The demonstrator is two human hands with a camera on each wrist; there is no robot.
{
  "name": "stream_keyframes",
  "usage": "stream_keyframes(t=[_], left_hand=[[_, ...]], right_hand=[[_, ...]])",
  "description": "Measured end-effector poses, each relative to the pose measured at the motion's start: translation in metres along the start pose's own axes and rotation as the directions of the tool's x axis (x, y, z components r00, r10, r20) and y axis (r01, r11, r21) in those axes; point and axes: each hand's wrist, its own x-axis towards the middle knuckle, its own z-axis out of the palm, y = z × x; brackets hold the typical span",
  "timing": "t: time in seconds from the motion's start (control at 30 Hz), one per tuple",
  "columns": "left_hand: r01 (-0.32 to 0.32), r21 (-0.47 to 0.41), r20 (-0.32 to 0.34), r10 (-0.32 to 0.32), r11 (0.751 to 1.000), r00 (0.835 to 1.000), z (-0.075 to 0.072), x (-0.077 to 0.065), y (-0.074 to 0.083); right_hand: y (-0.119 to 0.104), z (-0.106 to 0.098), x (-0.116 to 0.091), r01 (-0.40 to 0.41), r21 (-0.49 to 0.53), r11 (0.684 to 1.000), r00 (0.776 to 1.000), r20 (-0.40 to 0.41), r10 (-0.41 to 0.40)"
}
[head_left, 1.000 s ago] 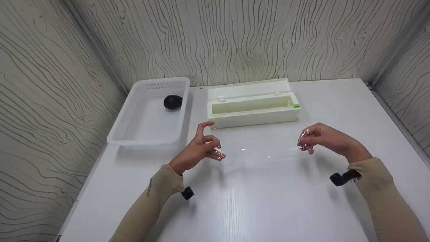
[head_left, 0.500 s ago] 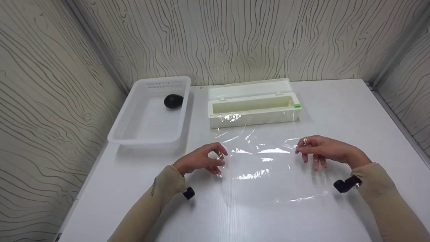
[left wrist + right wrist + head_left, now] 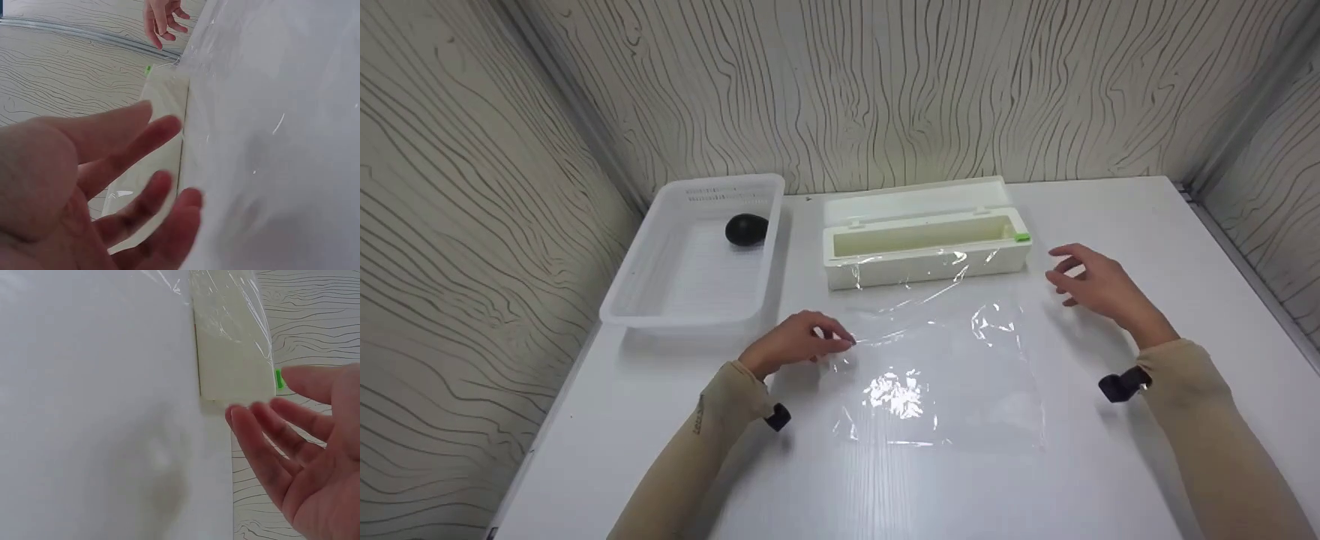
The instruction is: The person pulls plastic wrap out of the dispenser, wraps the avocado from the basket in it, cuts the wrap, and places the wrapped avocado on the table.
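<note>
A sheet of clear cling film (image 3: 960,375) lies wrinkled on the white table, its far end over the front of a cream dispenser box (image 3: 930,266). My left hand (image 3: 795,343) is at the film's left edge, thumb and index fingertips close together in the head view. In the left wrist view, the fingers of that left hand (image 3: 118,174) look loosely bent, with a gap inside the thumb; contact with the film cannot be made out. To the right of the box, my right hand (image 3: 1091,281) hovers with relaxed fingers, holding nothing; the right wrist view shows its fingers (image 3: 253,439) spread near the box end.
A white plastic basket (image 3: 682,319) stands at the back left with a dark, egg-shaped object (image 3: 746,229) in it. The box's lid (image 3: 915,199) is tipped back. A small green slider (image 3: 1021,238) sits at the box's right end. Patterned walls (image 3: 885,90) enclose the table (image 3: 945,495).
Both hands pinched the stretched film a second ago. The film has since come down onto the table. My right hand has let go and moved back, rightward; my left fingers have loosened.
</note>
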Motion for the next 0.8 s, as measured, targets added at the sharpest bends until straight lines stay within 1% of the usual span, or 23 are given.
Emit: stream_keyframes(t=[0.03,0.07,0.1,0.17,0.2,0.27,0.37,0.47,0.57,0.7,0.8], left_hand=[[-0.014,0.006,-0.066,0.014,1.0,0.998,0.0,0.003,0.001],[-0.024,0.014,-0.138,0.026,1.0,0.99,-0.001,0.008,0.001],[-0.031,0.022,-0.204,0.035,0.999,0.978,-0.001,0.013,0.002],[-0.028,0.013,-0.3,0.031,1.0,0.954,-0.001,0.023,0.001],[-0.025,0.011,-0.327,0.027,1.0,0.945,-0.001,0.029,0.001],[0.0,0.009,-0.35,0.003,1.0,0.937,-0.001,0.038,0.0],[0.03,0.008,-0.346,-0.025,1.0,0.938,0.0,0.049,-0.002],[0.034,0.005,-0.351,-0.03,0.999,0.936,-0.002,0.057,-0.002],[0.021,-0.016,-0.358,-0.026,1.0,0.933,-0.006,0.064,-0.002],[0.027,-0.04,-0.377,-0.04,0.999,0.925,-0.014,0.075,-0.004],[0.042,-0.036,-0.395,-0.053,0.998,0.917,-0.02,0.083,-0.006]], right_hand=[[-0.001,0.001,0.004,-0.006,0.006,1.0,1.0,-0.007,0.006],[-0.002,0.001,0.007,-0.006,0.023,1.0,1.0,-0.008,0.006],[-0.003,0.003,0.011,-0.005,0.049,0.999,1.0,-0.004,0.005],[-0.005,0.005,0.017,-0.009,0.096,0.995,1.0,0.026,0.006],[-0.007,0.007,0.02,-0.011,0.121,0.993,0.999,0.042,0.005],[-0.011,0.01,0.025,-0.012,0.171,0.985,0.998,0.064,0.002],[-0.016,0.012,0.029,-0.025,0.191,0.981,0.998,0.066,0.013],[-0.018,0.012,0.031,-0.023,0.192,0.981,0.999,0.043,0.015],[-0.019,0.012,0.033,-0.023,0.184,0.983,0.999,0.03,0.018],[-0.019,0.016,0.04,-0.03,0.177,0.984,0.999,0.026,0.026],[-0.02,0.019,0.046,-0.024,0.182,0.983,0.999,0.025,0.02]])
